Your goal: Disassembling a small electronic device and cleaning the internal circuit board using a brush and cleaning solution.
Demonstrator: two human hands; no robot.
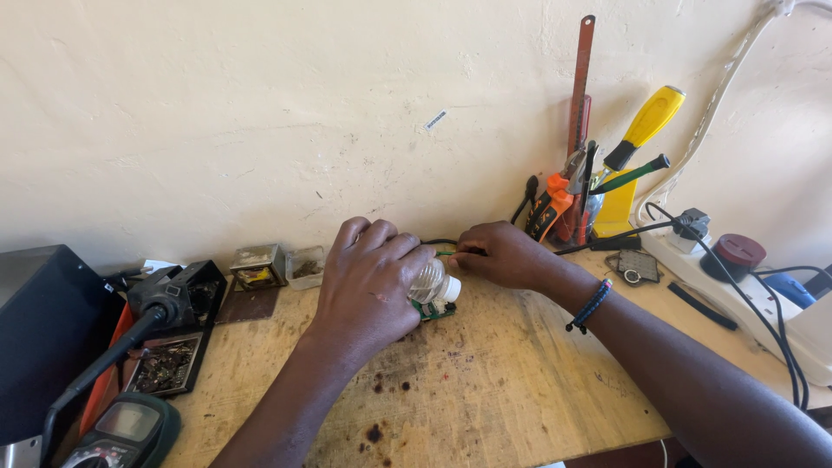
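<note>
My left hand [368,282] lies over a clear bulb [428,281] with a white base and a small green circuit board [438,309], gripping it against the wooden bench [485,390]. Just to its right, my right hand [503,254] pinches thin green and black wires [444,247] that run from the bulb toward the wall. A dark beaded bracelet [591,305] sits on my right wrist. Most of the bulb is hidden under my left fingers.
A tool holder [576,204] with pliers, a yellow-handled screwdriver and a saw blade stands against the wall. A white power strip [737,286] with plugs lies at right. At left are a small transformer [257,265], trays of parts [165,364], a multimeter [121,429] and a black box [39,329].
</note>
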